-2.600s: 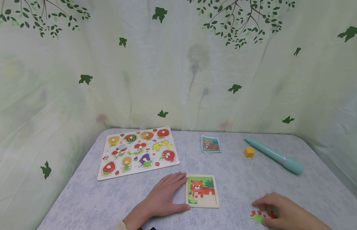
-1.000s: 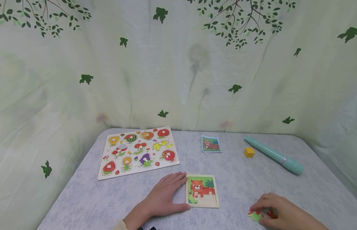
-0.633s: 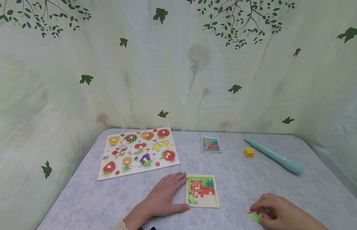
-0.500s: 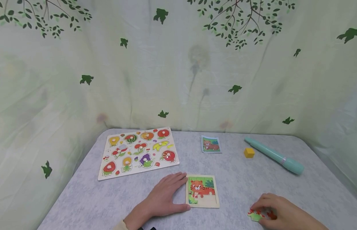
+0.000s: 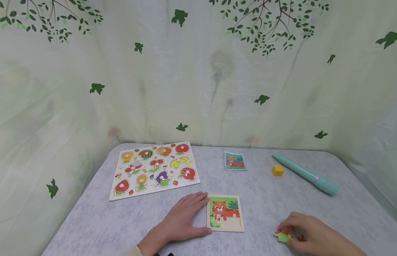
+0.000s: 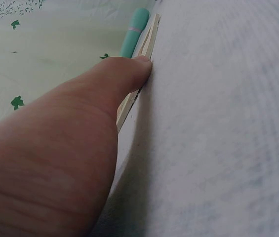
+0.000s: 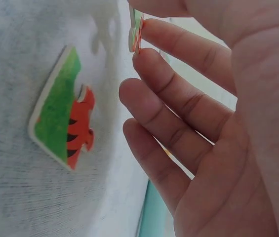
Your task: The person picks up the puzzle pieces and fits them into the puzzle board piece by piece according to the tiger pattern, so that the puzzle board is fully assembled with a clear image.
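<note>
A small wooden tiger jigsaw board (image 5: 232, 224) lies on the table, its lower right part bare wood. My left hand (image 5: 184, 220) lies along its left side, fingers straight, fingertips at the upper left edge and thumb by the lower left corner. In the left wrist view the thumb (image 6: 129, 74) touches the board's edge. My right hand (image 5: 313, 234) pinches a green and red puzzle piece (image 5: 283, 237) between thumb and index finger, just above the table. Under that hand another green and red-striped piece (image 7: 62, 118) lies flat; in the head view the hand partly hides it.
A fruit peg puzzle (image 5: 153, 170) lies at the back left. Behind the tiger board is a small bear picture card (image 5: 235, 161). A yellow cube (image 5: 277, 170) and a teal marker-shaped stick (image 5: 305, 173) lie at the back right. A printed curtain (image 5: 198, 71) hangs behind the table.
My right hand has closed on the puzzle piece, moved slightly left and raised it a little off the table. The left hand and the tiger board have stayed put.
</note>
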### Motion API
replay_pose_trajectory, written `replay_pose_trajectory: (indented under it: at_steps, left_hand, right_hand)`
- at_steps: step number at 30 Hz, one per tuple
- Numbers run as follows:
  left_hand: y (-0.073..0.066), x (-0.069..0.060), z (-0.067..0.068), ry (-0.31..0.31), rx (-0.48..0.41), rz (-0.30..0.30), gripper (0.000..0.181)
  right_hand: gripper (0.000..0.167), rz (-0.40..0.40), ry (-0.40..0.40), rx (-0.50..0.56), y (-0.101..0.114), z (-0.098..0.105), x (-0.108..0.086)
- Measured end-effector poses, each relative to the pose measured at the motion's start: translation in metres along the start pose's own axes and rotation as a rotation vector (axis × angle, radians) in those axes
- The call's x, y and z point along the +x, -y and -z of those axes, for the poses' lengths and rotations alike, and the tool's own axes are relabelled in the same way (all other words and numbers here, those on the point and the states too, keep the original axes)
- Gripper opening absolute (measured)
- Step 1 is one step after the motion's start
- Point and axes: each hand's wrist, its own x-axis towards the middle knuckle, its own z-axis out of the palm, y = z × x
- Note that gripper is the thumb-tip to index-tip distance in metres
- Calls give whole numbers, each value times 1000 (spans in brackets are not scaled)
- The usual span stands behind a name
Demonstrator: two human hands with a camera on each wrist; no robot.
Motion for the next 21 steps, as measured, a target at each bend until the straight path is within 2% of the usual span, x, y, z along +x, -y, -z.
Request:
replay_pose_trajectory:
  at_steps: [7,11,21]
  left_hand:
    - [0,0,0,3,-1,8,93]
    - [0,0,0,1,3,8,93]
    - [0,0,0,2,-2,5,92]
  right_hand:
    - [32,50,-25,-9,4,2,4]
    - [29,47,-18,-14,6,5,9]
    - [37,71,-110,-142,17,6,23]
